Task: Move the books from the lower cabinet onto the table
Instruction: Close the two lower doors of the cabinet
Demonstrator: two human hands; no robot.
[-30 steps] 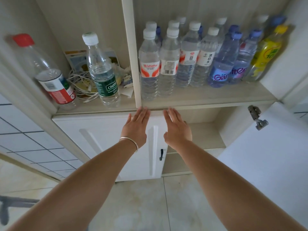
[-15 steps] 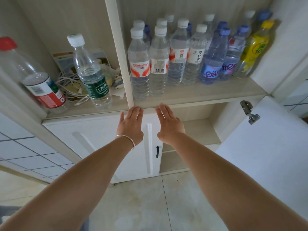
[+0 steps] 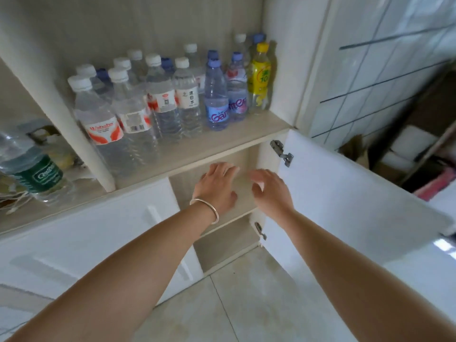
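The lower cabinet stands open on its right side, and its white door is swung out to the right. No books show on the visible part of its inner shelf. My left hand, with a silver bangle on the wrist, reaches into the opening with fingers spread and nothing in it. My right hand is beside it, close to the hinge side, fingers apart and empty. The deeper part of the cabinet is hidden behind my hands.
Several water bottles and a yellow drink bottle crowd the shelf just above the opening. A green-labelled bottle stands at the left. The left cabinet door is closed. Boxes sit by the tiled wall at the right.
The view has swung to the right. Both hands have moved from the shelf's front edge, over the closed left door, into the open right compartment, and the fingers have spread.
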